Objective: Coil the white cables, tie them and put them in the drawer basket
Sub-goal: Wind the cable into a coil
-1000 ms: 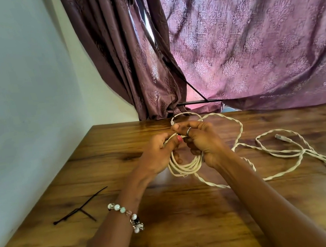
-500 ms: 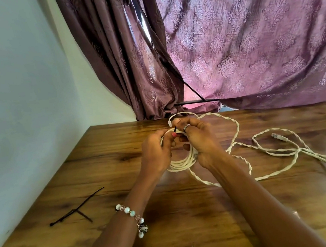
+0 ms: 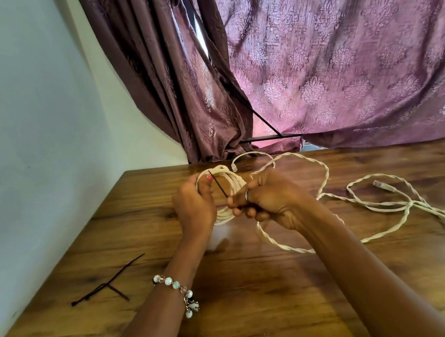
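The twisted cables (image 3: 321, 179) are cream-white, the zip ties (image 3: 108, 283) black, the damask-patterned curtain (image 3: 342, 49) mauve, the wood-grain table (image 3: 263, 292) brown.

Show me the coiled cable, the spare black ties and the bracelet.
coiled cable (image 3: 233, 179): head view, top strands of the coil.
spare black ties (image 3: 104, 287): head view, where they cross.
bracelet (image 3: 175, 284): head view, a pale bead.

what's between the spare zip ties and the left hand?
Head view: only bare wooden table between the zip ties and the left hand.
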